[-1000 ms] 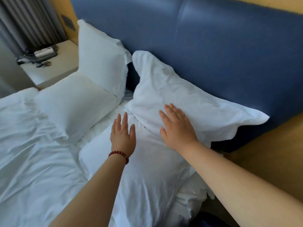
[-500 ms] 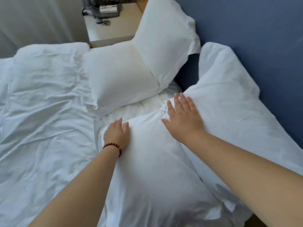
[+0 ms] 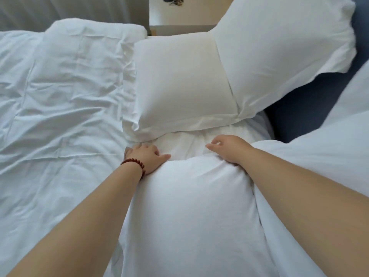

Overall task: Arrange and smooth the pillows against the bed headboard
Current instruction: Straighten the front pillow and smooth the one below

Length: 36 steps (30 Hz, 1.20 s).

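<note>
A white near pillow (image 3: 189,206) lies flat on the bed in front of me. My left hand (image 3: 145,156), with a red bead bracelet, grips its far left corner, fingers curled down over the edge and thumb lying on top. My right hand (image 3: 229,148) rests its heel on the pillow's far right edge, with loosely bent fingers reaching past it and holding nothing. A second pillow (image 3: 329,156) leans at the right against the blue headboard (image 3: 295,116). Farther off, a flat pillow (image 3: 179,82) lies in front of an upright pillow (image 3: 279,47).
A rumpled white duvet (image 3: 60,116) covers the bed to the left. A strip of white sheet (image 3: 185,142) shows between the near and far pillows. A bedside table (image 3: 179,15) with small dark items stands beyond the far pillows.
Both hands have slid from the pillow's top to its far edge. The left fingers now curl over the corner. The view has swung left and down.
</note>
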Each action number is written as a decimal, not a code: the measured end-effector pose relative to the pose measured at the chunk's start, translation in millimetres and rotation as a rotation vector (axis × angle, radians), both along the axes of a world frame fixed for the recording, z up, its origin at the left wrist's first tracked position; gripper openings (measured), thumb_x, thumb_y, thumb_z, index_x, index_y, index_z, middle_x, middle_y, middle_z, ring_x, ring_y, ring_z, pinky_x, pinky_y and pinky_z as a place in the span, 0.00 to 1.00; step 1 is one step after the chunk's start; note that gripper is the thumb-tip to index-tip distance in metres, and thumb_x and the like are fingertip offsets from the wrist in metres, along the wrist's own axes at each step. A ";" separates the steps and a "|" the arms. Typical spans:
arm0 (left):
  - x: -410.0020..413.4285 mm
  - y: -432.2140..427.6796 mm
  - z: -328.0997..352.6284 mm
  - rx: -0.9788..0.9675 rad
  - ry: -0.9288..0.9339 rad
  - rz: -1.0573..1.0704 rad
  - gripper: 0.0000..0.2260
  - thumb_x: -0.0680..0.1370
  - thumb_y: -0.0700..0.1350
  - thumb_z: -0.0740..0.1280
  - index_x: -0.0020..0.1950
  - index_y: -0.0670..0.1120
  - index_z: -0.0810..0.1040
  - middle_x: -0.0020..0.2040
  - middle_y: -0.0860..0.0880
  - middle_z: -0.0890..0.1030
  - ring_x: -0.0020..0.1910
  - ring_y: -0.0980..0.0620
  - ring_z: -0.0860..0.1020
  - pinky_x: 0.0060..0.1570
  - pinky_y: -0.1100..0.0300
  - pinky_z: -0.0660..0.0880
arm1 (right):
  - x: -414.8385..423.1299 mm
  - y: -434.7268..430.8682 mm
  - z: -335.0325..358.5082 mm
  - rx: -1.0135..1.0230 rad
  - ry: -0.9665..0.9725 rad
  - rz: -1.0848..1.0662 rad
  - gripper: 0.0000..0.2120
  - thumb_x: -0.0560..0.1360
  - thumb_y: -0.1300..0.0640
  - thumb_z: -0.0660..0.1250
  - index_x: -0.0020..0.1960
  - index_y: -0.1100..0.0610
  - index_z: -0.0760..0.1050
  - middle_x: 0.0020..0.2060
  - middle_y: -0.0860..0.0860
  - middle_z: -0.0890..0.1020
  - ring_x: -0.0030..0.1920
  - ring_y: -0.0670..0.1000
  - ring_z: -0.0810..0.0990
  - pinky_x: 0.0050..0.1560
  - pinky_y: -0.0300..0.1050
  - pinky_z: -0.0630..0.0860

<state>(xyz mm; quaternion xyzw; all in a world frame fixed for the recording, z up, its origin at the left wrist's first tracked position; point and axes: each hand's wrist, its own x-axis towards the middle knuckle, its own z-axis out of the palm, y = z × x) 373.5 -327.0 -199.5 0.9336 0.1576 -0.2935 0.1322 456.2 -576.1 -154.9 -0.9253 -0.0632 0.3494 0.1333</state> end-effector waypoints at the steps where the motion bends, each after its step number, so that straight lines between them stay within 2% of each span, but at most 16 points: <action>1: -0.9 2.4 -3.1 0.002 -0.012 0.018 0.23 0.74 0.70 0.55 0.56 0.57 0.78 0.59 0.52 0.77 0.67 0.49 0.67 0.64 0.50 0.57 | 1.5 0.1 -7.1 -0.003 0.023 -0.002 0.21 0.77 0.36 0.60 0.62 0.48 0.76 0.59 0.48 0.80 0.57 0.51 0.77 0.61 0.49 0.72; 4: -2.1 11.5 -6.8 -0.119 -0.094 0.125 0.16 0.76 0.65 0.60 0.46 0.56 0.79 0.46 0.58 0.79 0.57 0.53 0.73 0.62 0.53 0.57 | 7.7 1.4 -20.7 0.012 0.051 -0.003 0.19 0.76 0.35 0.61 0.55 0.48 0.77 0.53 0.46 0.80 0.53 0.50 0.78 0.58 0.48 0.73; 6: -4.5 22.0 -11.7 -0.312 -0.156 0.293 0.12 0.75 0.61 0.66 0.40 0.55 0.80 0.38 0.61 0.79 0.48 0.53 0.77 0.62 0.53 0.65 | 11.9 2.2 -26.1 0.037 0.064 -0.013 0.18 0.75 0.35 0.64 0.53 0.47 0.78 0.50 0.44 0.81 0.52 0.49 0.78 0.60 0.49 0.73; 8: -9.6 27.4 -15.8 -0.502 -0.217 0.451 0.10 0.74 0.57 0.69 0.37 0.53 0.81 0.28 0.60 0.77 0.36 0.54 0.76 0.49 0.56 0.71 | 15.0 3.3 -29.7 0.032 0.097 0.002 0.17 0.74 0.35 0.65 0.51 0.46 0.78 0.48 0.43 0.81 0.52 0.49 0.78 0.61 0.50 0.72; 9: -12.2 26.4 -16.9 -0.555 -0.248 0.500 0.11 0.75 0.56 0.70 0.37 0.51 0.80 0.26 0.59 0.75 0.32 0.54 0.74 0.42 0.59 0.71 | 16.3 3.7 -31.6 0.025 0.117 0.011 0.16 0.74 0.35 0.66 0.51 0.46 0.79 0.47 0.44 0.81 0.51 0.48 0.79 0.61 0.49 0.73; 12: -15.2 17.5 -16.3 -0.595 -0.357 0.550 0.12 0.77 0.53 0.69 0.37 0.48 0.79 0.27 0.56 0.74 0.28 0.57 0.70 0.35 0.61 0.68 | 20.0 4.4 -34.6 -0.001 0.166 0.040 0.12 0.73 0.41 0.70 0.46 0.50 0.82 0.44 0.47 0.82 0.47 0.49 0.80 0.50 0.44 0.75; 15: -16.5 14.3 -19.5 -0.529 -0.430 0.549 0.13 0.77 0.52 0.68 0.34 0.50 0.77 0.27 0.57 0.73 0.31 0.57 0.72 0.38 0.60 0.68 | 20.8 3.8 -34.2 0.064 0.125 -0.030 0.11 0.73 0.45 0.73 0.39 0.52 0.81 0.35 0.48 0.81 0.38 0.51 0.79 0.44 0.43 0.74; 17: -18.4 14.2 -22.5 -0.501 -0.445 0.564 0.12 0.77 0.54 0.68 0.35 0.52 0.77 0.26 0.57 0.74 0.38 0.53 0.75 0.46 0.56 0.72 | 19.3 4.7 -34.2 0.113 0.047 -0.127 0.12 0.74 0.45 0.71 0.37 0.51 0.79 0.32 0.49 0.79 0.35 0.51 0.77 0.49 0.46 0.72; 20: -12.8 9.5 -15.1 -0.339 -0.430 0.464 0.11 0.78 0.55 0.64 0.39 0.53 0.78 0.30 0.57 0.76 0.48 0.48 0.78 0.61 0.51 0.67 | 13.7 7.3 -31.9 0.005 -0.115 -0.077 0.16 0.77 0.43 0.66 0.35 0.51 0.76 0.31 0.48 0.79 0.39 0.51 0.78 0.57 0.48 0.65; 22: -6.1 4.6 2.1 -0.256 -0.491 0.421 0.10 0.81 0.53 0.61 0.46 0.51 0.80 0.38 0.57 0.78 0.50 0.48 0.78 0.58 0.53 0.66 | 14.5 7.4 -21.2 -0.010 -0.213 -0.054 0.17 0.79 0.43 0.61 0.36 0.51 0.76 0.34 0.48 0.79 0.42 0.51 0.78 0.59 0.49 0.62; 24: -0.6 -8.5 26.5 -0.375 -0.594 0.435 0.11 0.82 0.51 0.60 0.54 0.49 0.81 0.48 0.53 0.81 0.54 0.49 0.77 0.56 0.55 0.69 | 23.6 5.8 -3.6 -0.095 -0.237 0.021 0.18 0.80 0.41 0.58 0.41 0.51 0.76 0.40 0.48 0.80 0.49 0.52 0.76 0.61 0.51 0.61; 26: 4.3 -34.1 46.0 -0.537 -0.603 0.369 0.14 0.83 0.51 0.60 0.60 0.47 0.80 0.55 0.50 0.81 0.58 0.50 0.77 0.55 0.61 0.68 | 36.5 1.6 15.6 -0.285 -0.144 0.143 0.19 0.79 0.37 0.57 0.45 0.50 0.75 0.46 0.48 0.79 0.56 0.55 0.76 0.64 0.53 0.64; 28: 10.7 -68.5 55.6 -0.626 -0.522 0.238 0.15 0.83 0.51 0.59 0.63 0.47 0.79 0.59 0.49 0.81 0.61 0.50 0.76 0.54 0.65 0.66 | 46.7 -9.2 31.9 -0.491 -0.010 0.241 0.25 0.78 0.35 0.56 0.57 0.54 0.77 0.56 0.52 0.79 0.61 0.58 0.75 0.65 0.55 0.69; 31: 28.7 -111.4 51.9 -0.711 -0.339 0.110 0.17 0.83 0.54 0.58 0.68 0.49 0.76 0.65 0.51 0.78 0.64 0.51 0.75 0.57 0.65 0.65 | 49.8 -37.9 53.6 -0.674 0.142 0.327 0.34 0.79 0.33 0.53 0.69 0.59 0.72 0.67 0.56 0.75 0.66 0.59 0.73 0.67 0.54 0.68; 34: 53.7 -132.2 32.5 -0.677 -0.117 -0.001 0.24 0.82 0.58 0.57 0.74 0.48 0.68 0.72 0.50 0.71 0.70 0.50 0.70 0.66 0.59 0.64 | 47.5 -60.9 79.3 -0.696 0.216 0.260 0.37 0.78 0.31 0.51 0.73 0.58 0.68 0.71 0.55 0.71 0.70 0.58 0.70 0.70 0.52 0.64; 36: 64.9 -134.0 21.0 -0.580 0.027 -0.049 0.28 0.81 0.61 0.56 0.75 0.46 0.66 0.73 0.47 0.69 0.71 0.47 0.68 0.67 0.55 0.63 | 49.9 -69.5 92.5 -0.663 0.214 0.163 0.35 0.79 0.32 0.51 0.71 0.57 0.71 0.69 0.54 0.74 0.66 0.57 0.73 0.65 0.50 0.65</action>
